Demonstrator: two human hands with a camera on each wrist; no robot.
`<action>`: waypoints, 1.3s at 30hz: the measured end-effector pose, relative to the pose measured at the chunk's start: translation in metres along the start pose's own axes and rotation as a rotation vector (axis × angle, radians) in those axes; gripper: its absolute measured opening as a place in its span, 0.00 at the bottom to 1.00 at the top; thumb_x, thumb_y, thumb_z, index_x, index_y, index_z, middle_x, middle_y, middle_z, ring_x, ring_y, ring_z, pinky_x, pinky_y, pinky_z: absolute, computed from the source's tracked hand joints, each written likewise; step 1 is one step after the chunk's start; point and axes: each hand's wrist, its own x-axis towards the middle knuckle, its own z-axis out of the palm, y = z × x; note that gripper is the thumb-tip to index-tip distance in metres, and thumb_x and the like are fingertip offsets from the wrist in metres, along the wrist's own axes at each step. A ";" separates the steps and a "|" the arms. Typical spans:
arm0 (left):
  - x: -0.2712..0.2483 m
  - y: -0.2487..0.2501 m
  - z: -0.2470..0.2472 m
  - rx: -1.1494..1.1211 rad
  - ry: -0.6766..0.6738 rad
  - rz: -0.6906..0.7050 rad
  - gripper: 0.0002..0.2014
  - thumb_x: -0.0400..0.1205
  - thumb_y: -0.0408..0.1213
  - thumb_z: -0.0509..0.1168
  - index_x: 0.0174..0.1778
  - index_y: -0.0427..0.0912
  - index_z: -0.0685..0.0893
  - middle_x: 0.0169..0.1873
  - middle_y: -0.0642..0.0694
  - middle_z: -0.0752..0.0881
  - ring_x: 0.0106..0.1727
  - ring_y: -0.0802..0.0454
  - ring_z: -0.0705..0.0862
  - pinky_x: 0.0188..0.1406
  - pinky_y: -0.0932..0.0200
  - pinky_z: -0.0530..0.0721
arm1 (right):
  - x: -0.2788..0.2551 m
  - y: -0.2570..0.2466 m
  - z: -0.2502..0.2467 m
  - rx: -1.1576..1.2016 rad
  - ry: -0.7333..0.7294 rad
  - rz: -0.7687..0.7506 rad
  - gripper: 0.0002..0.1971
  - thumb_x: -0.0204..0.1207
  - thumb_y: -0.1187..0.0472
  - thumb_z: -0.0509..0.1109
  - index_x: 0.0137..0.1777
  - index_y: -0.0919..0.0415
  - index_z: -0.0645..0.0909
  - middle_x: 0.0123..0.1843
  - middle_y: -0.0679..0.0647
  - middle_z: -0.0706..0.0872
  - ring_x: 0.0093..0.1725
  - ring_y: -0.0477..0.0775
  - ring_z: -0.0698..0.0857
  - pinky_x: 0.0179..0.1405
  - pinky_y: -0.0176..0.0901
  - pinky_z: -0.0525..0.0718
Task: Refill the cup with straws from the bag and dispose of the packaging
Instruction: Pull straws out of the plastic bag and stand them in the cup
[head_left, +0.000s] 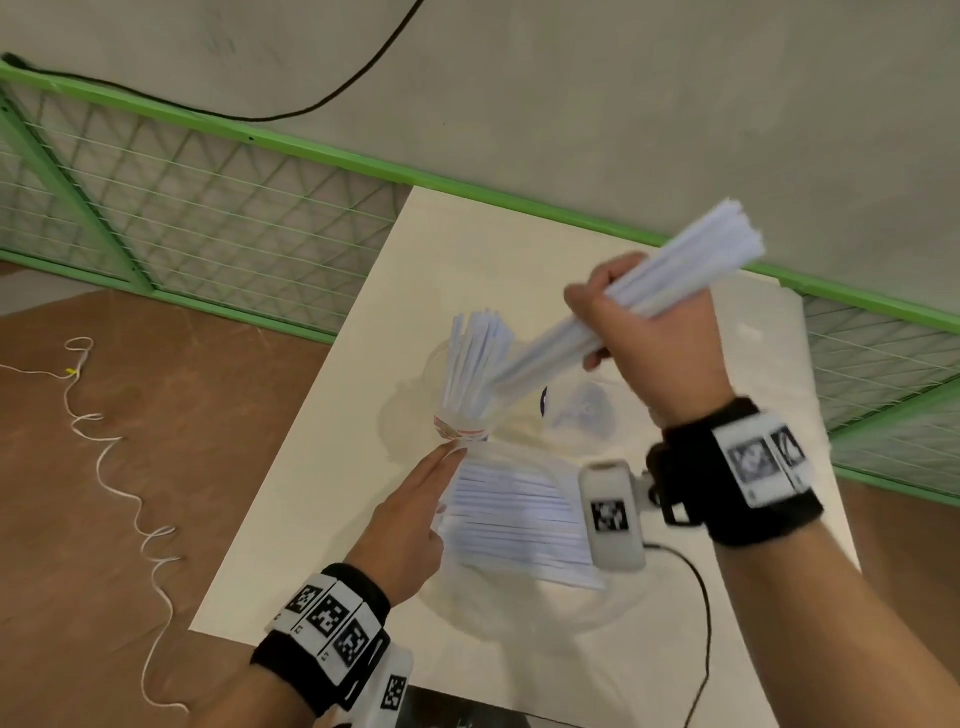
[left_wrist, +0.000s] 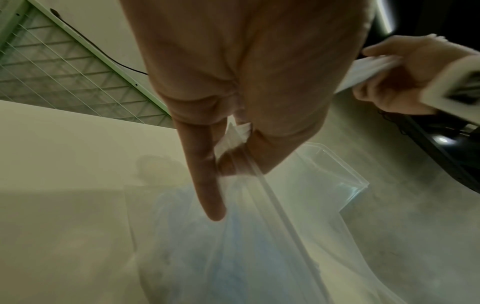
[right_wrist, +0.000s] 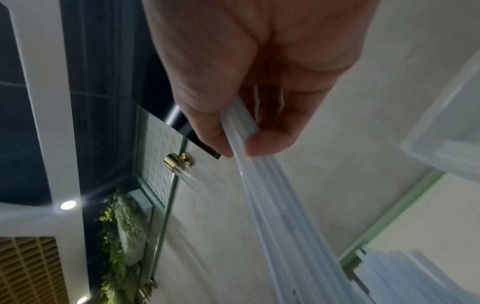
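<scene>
so my right hand (head_left: 649, 332) is clenched around a thick bundle (head_left: 675, 280) of white straws, held aslant, the low end angled toward the cup (head_left: 462, 428), which already has straws (head_left: 475, 358) standing in it. the wrist view shows thumb and fingers wrapped round the bundle, but only near one end, so i judge the loose ends could fan out and catch on the straws already in the cup, or miss the rim and spill across the table (head_left: 322, 519).

my left hand (head_left: 410, 519) pinches the clear bag (head_left: 514, 525), fingers mostly straight, tips just beside the cup's base. more straws lie inside the bag. the cup looks light and narrow; i reckon a sideways push from the bundle could tip it, since nothing actually holds it. the bag is not yet empty, so binning it now would waste straws.
</scene>
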 end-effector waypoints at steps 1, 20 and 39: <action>0.000 0.000 0.000 0.004 -0.001 -0.002 0.48 0.72 0.14 0.55 0.83 0.63 0.55 0.80 0.72 0.54 0.65 0.61 0.78 0.51 0.86 0.71 | 0.011 -0.003 0.006 -0.020 0.022 -0.005 0.09 0.68 0.61 0.78 0.31 0.52 0.82 0.28 0.49 0.85 0.26 0.60 0.87 0.29 0.53 0.87; -0.001 -0.010 -0.005 -0.005 0.039 0.023 0.48 0.72 0.14 0.55 0.84 0.61 0.55 0.79 0.75 0.52 0.72 0.60 0.75 0.60 0.83 0.68 | 0.031 0.056 0.052 -0.334 0.032 -0.101 0.19 0.78 0.56 0.73 0.67 0.53 0.76 0.60 0.47 0.78 0.56 0.45 0.77 0.53 0.36 0.75; 0.008 0.006 0.018 -0.024 -0.027 0.053 0.48 0.74 0.15 0.57 0.82 0.66 0.54 0.75 0.81 0.48 0.63 0.64 0.77 0.48 0.84 0.73 | -0.170 0.183 0.059 -1.177 -0.742 0.003 0.29 0.50 0.65 0.86 0.55 0.59 0.85 0.51 0.55 0.87 0.39 0.56 0.86 0.31 0.48 0.86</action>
